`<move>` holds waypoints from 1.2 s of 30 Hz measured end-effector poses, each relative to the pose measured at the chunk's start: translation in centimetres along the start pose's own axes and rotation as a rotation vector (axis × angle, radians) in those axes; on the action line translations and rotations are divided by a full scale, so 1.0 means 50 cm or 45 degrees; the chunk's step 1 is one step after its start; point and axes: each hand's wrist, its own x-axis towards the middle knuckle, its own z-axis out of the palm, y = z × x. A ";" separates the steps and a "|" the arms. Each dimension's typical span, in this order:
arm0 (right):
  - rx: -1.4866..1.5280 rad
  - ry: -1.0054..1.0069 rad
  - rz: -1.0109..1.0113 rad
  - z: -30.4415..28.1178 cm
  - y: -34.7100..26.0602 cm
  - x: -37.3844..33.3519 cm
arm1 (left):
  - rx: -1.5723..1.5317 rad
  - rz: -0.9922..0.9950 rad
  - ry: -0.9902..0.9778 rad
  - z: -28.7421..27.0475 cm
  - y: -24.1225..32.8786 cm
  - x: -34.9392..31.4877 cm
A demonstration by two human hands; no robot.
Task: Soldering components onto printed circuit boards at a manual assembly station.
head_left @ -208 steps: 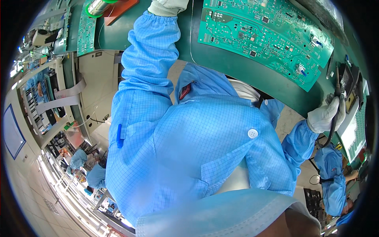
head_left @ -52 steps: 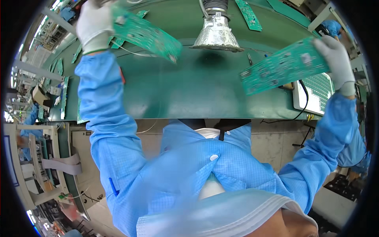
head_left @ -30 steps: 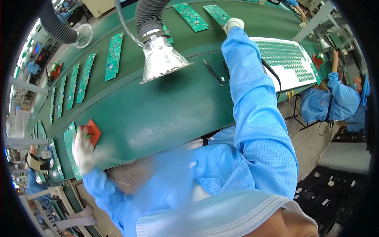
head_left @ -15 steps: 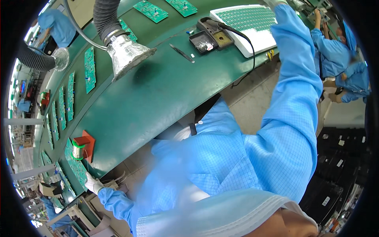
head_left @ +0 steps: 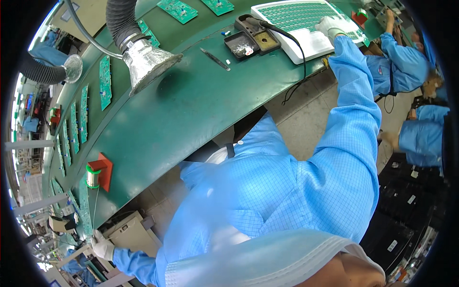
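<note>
My left hand (head_left: 102, 246), in a white glove, is at the lower left by the bench edge. Its fingers close at the near end of a long green circuit board (head_left: 85, 213); the grip is partly hidden. Solder wire runs down beside this board from a green-and-white spool (head_left: 92, 177) on a red stand (head_left: 106, 173). My right hand (head_left: 331, 26), also gloved, reaches out over a white tray (head_left: 302, 42) lined with rows of green boards (head_left: 296, 20). White glove blends into white tray, so its finger pose is unclear.
A soldering iron (head_left: 262, 23) rests in its black holder (head_left: 244, 44). Tweezers (head_left: 215, 59) lie on the green bench (head_left: 162, 124). A fume hose with a foil hood (head_left: 148, 64) hangs above. Several circuit boards (head_left: 105, 82) line the far strip. Co-workers (head_left: 399, 71) sit at right.
My left hand has moved down and leftward, and the long board beside it has shifted the same way. My right hand has come back from beyond the tray's far side to over it.
</note>
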 end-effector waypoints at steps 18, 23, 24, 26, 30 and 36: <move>0.604 -0.053 -0.177 0.044 -0.099 0.075 | -0.873 0.043 0.330 -0.140 -0.049 -0.167; 0.682 -0.056 -0.100 0.030 -0.062 0.036 | -2.388 -0.298 -0.038 -0.216 -0.046 -0.182; 0.691 -0.059 -0.092 0.026 -0.060 0.028 | -2.147 -0.412 0.092 -0.225 -0.031 -0.184; 0.716 -0.067 -0.092 0.018 -0.057 0.017 | -2.108 -0.375 0.175 -0.244 0.010 -0.199; 0.765 -0.070 -0.060 -0.004 -0.050 -0.014 | -2.154 -0.499 -0.131 -0.277 0.116 -0.239; 0.840 -0.112 -0.014 -0.012 -0.062 -0.011 | -2.172 -0.458 -0.881 -0.210 0.370 -0.293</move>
